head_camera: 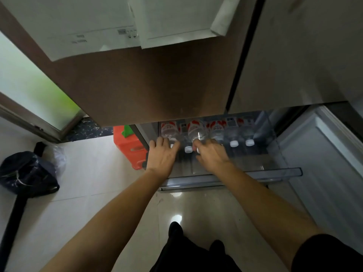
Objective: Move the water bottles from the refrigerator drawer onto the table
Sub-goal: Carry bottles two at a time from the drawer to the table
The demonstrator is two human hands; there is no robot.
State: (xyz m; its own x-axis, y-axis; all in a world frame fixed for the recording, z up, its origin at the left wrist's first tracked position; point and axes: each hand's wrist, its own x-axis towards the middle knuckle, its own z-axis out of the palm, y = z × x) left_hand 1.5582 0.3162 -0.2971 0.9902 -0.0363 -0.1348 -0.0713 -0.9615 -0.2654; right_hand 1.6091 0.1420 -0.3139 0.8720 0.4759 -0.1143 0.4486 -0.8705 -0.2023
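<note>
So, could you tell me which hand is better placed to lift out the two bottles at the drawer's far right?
Probably the right hand: it is nearer those bottles; the left hand is at the opposite end.

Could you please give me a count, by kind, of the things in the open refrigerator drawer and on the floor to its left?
Water bottles lying in the drawer: 5 visible (leftmost, last); more may be hidden under the refrigerator door
Loose white caps showing: 3 (first)
Orange plastic container: 1
Dark bag: 1
Total: 7 things, caps aside
</note>
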